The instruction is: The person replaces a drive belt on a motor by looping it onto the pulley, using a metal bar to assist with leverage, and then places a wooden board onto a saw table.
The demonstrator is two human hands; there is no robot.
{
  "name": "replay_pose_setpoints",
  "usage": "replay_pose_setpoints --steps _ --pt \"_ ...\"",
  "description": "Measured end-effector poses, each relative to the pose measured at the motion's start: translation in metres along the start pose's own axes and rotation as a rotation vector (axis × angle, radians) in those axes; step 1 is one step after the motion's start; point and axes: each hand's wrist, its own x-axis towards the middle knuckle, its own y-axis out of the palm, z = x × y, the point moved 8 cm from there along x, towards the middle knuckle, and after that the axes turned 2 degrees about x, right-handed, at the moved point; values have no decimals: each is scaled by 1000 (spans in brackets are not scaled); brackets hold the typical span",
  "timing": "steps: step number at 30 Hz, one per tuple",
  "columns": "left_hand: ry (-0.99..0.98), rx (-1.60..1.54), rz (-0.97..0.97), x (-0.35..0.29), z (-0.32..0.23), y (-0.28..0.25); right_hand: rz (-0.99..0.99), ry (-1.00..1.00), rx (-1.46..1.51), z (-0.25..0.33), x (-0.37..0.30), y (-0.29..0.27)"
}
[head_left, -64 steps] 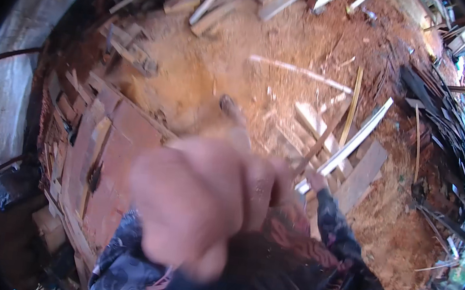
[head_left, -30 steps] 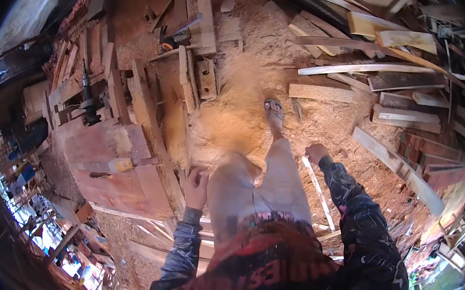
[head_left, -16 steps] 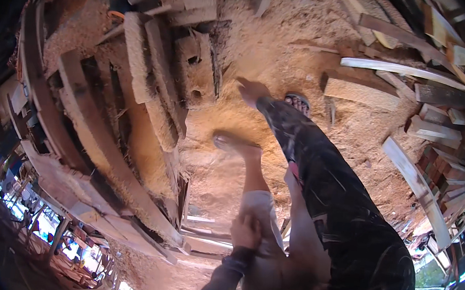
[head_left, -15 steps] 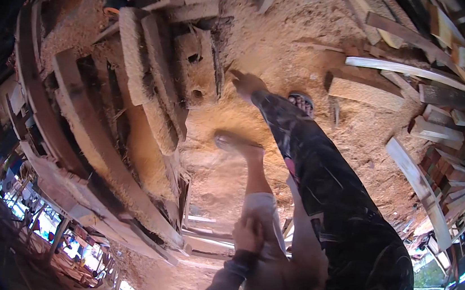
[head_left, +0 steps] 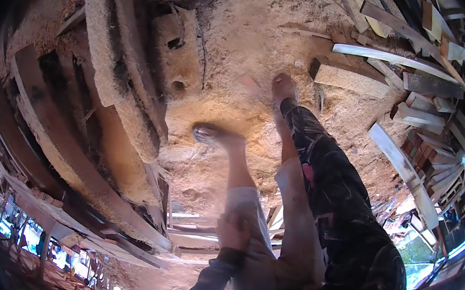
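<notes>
The left hand (head_left: 233, 231) rests against the person's own light shorts (head_left: 250, 215) at the thigh, fingers curled loosely on the cloth and pinching nothing else. The right hand (head_left: 285, 88) is harder to read: the dark patterned sleeve (head_left: 325, 177) stretches far out toward the sawdust, and at its end the hand is small and blurred, so I cannot tell whether its fingers are spread or closed, or whether it touches the ground.

Between the two arms a bare leg runs forward, the foot (head_left: 213, 136) lifted or just landing on the sawdust floor (head_left: 242, 50), smeared by motion. To the left of the foot lies a pile of heavy, sawdust-caked timbers (head_left: 115, 76), one block with round holes in it, and long dark beams (head_left: 57, 143) below them. To the right, well apart, pale planks (head_left: 400, 162) and offcuts lie scattered, with a thick squared block (head_left: 353, 78) nearest the right hand.

The risks here look like footing and splinters. Loose sawdust could slide under a bare foot while the body leans forward, and the timber edges sit just beside the step. A stumble would likely throw the outstretched right hand onto rough offcuts. Hidden nails or chips under the sawdust cannot be ruled out.
</notes>
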Motion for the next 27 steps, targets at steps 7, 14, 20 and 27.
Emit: replay_pose_setpoints --steps 7,14,20,27 --pt "-30 -91 -71 2 6 -29 258 48 -162 47 -11 28" --pt "134 -78 -289 -7 10 -12 -61 -50 -85 41 -23 79" --pt "-62 -24 -30 0 14 -27 246 269 934 118 2 13" --pt "-94 -5 -40 2 -12 -40 80 -25 844 162 163 -41"
